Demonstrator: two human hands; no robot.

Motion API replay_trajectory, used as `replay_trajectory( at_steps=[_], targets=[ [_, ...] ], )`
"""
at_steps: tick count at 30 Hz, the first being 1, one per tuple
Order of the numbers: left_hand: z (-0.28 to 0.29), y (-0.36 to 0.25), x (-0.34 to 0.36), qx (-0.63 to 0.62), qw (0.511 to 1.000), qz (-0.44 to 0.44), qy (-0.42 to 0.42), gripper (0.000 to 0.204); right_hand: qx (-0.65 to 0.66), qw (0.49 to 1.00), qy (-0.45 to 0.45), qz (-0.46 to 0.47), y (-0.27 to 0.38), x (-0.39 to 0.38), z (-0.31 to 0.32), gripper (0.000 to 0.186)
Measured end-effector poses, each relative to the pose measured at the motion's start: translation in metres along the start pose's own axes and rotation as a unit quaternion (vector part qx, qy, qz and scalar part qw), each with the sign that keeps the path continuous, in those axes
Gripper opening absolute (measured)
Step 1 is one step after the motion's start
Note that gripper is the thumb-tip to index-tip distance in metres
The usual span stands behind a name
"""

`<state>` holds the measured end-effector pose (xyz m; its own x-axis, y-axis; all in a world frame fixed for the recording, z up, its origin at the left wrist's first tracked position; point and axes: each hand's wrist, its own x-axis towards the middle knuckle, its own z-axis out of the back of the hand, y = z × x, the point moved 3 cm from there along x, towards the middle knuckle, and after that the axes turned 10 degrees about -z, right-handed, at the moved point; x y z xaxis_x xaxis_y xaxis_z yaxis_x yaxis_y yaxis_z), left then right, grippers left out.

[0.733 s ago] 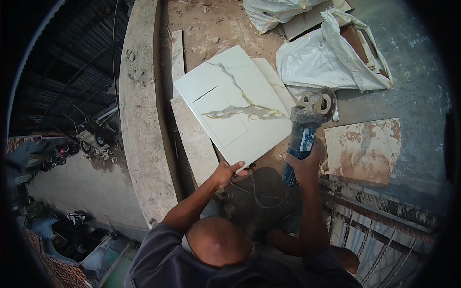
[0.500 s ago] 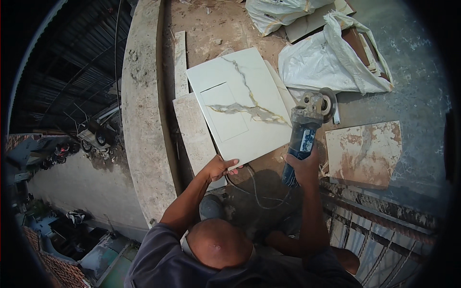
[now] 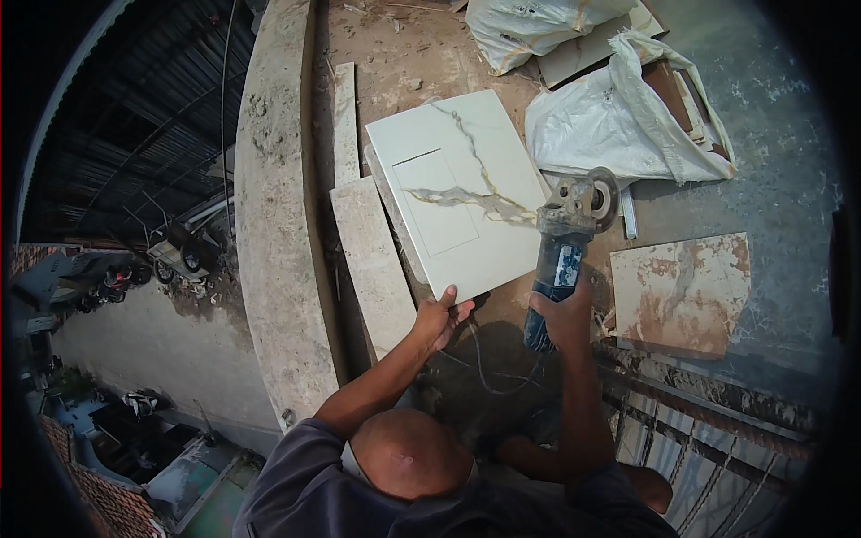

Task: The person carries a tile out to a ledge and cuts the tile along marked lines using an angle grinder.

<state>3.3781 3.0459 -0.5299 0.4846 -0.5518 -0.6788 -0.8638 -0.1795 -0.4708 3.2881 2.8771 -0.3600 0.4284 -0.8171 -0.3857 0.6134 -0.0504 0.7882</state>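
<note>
A white marble-look tile with grey and gold veins lies tilted in front of me. Drawn on it is a thin rectangle, with a short dark cut along the rectangle's top line. My left hand pinches the tile's near corner, thumb on top; the fingers curl at the edge, partly hidden. In my right hand is a blue angle grinder, gripped round its body. Its head and round disc point away from me, at the tile's right edge. I cannot tell whether the disc spins. A cord trails from the grinder's rear.
Plain tile strips lie under and left of the tile, beside a low concrete ledge. White sacks of offcuts stand at the far right. A stained tile piece lies right of the grinder, near rusty rebar.
The tile's left side and near corner have shifted right, along with my left hand. The grinder's head has turned slightly, its disc now showing more of its face.
</note>
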Motion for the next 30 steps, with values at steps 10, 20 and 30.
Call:
replay_trajectory(
  at_steps=[10,20,30],
  targets=[
    [-0.008,-0.014,-0.009,0.090,0.990,0.109,-0.016,0.044,-0.054,0.996,0.071,0.026,0.012,0.001,-0.033,0.053],
    [-0.014,-0.145,0.005,0.218,0.912,-0.327,0.121,0.087,-0.133,0.978,0.153,0.057,0.023,0.011,-0.146,0.065],
    [-0.007,-0.174,0.042,0.158,0.936,-0.311,0.052,0.093,-0.183,0.965,0.176,0.066,0.035,0.028,-0.201,0.077]
  ],
)
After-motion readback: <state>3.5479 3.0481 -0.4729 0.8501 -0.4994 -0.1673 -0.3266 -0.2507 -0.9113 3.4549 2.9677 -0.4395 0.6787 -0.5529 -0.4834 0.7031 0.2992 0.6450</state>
